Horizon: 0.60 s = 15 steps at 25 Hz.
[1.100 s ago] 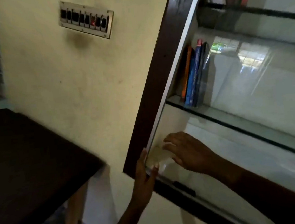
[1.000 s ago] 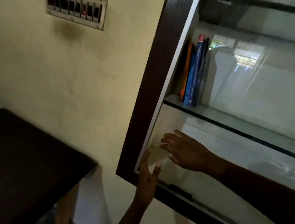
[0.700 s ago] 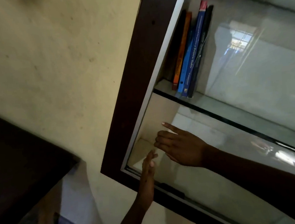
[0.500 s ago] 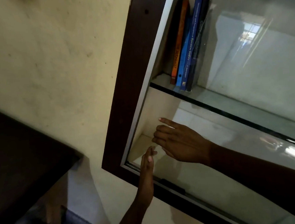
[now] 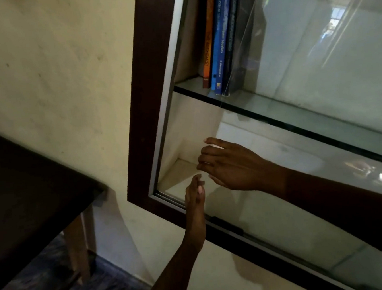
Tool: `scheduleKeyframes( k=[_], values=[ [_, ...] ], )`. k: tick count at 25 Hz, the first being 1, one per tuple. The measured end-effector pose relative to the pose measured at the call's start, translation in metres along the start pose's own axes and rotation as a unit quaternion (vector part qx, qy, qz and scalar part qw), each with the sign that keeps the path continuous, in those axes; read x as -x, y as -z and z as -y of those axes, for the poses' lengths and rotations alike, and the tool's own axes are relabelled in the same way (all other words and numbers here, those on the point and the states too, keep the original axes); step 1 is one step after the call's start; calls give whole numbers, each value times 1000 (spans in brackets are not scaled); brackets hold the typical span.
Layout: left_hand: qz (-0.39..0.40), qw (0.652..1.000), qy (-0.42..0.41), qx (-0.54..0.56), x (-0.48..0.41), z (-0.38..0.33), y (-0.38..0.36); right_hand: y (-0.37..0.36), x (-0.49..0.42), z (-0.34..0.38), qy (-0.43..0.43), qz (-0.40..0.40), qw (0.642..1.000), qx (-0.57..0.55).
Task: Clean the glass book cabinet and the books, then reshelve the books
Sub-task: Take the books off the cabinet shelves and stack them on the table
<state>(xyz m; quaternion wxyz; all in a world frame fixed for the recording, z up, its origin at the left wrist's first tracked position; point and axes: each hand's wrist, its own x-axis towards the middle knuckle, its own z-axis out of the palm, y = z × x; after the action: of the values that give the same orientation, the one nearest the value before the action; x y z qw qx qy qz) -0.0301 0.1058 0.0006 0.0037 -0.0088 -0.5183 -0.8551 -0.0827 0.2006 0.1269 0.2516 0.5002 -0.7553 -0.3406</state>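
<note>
My L hand (image 5: 195,200) flat at cabinet frame (image 5: 140,103), R hand (image 5: 230,168) loose, empty, by glass (image 5: 296,223); books (image 5: 218,38) on shelf above, dark table (image 5: 27,182) left.

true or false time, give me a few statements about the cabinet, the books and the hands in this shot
1. A few books stand at the left end of the glass shelf. True.
2. The orange book is right of the blue book. False: it stands left of it.
3. The left hand and the right hand are both at the compartment below that shelf. True.
4. One hand grips a cloth. False: no cloth shows.
5. That compartment is full of books. False: none shows there.
</note>
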Motion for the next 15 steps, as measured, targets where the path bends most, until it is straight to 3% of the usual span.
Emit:
scheduleKeyframes(
  k=[4,9,15],
  values=[
    [7,1000,5,3,13,15,-22,6,33,-1,-11,39,999,-7],
    [106,994,-6,-18,46,51,-69,15,116,7,-35,82,996,-14],
    [157,980,-8,-120,65,86,-131,31,208,12,-68,106,990,-65]
  ],
)
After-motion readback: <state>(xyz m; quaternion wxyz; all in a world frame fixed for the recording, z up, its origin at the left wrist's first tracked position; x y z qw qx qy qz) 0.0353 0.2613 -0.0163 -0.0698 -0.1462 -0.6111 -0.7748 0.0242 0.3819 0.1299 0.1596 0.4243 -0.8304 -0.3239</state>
